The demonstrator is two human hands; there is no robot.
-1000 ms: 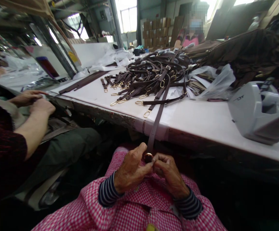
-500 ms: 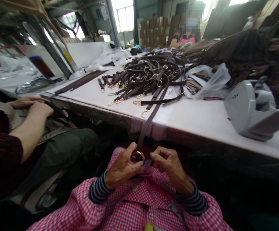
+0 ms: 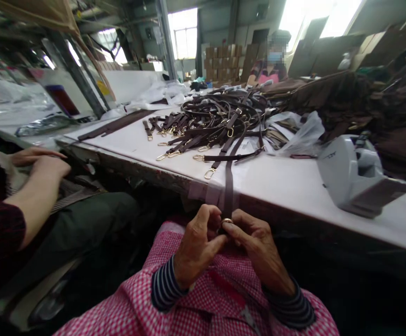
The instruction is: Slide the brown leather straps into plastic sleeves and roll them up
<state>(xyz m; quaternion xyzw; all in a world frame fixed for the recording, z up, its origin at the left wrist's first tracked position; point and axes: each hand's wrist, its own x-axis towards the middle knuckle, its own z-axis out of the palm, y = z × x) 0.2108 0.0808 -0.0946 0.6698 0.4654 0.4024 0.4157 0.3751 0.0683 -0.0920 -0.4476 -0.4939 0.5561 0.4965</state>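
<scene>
A dark brown strap [image 3: 228,186] hangs over the table's front edge to my lap, with a round gold-rimmed metal piece [image 3: 227,221] at its lower end. My right hand [image 3: 259,242] is closed on that end, thumb over the metal piece. Close on its left, my left hand [image 3: 199,242] has thumb and fingers curled near the same piece; its fingertips are partly hidden, so its hold is unclear. On the table, a pile of dark straps [image 3: 220,112] with gold clasps lies beyond my hands.
A grey-white device [image 3: 357,177] stands on the white table [image 3: 280,182] at right. Plastic wrap [image 3: 304,135] and dark brown fabric [image 3: 346,102] lie behind it. A person's forearm [image 3: 42,186] is at left; another person [image 3: 269,70] is across the table.
Both hands and the strap end have shifted right. My right hand has come onto the metal piece, which was by my left hand's fingers before. The view has shifted slightly.
</scene>
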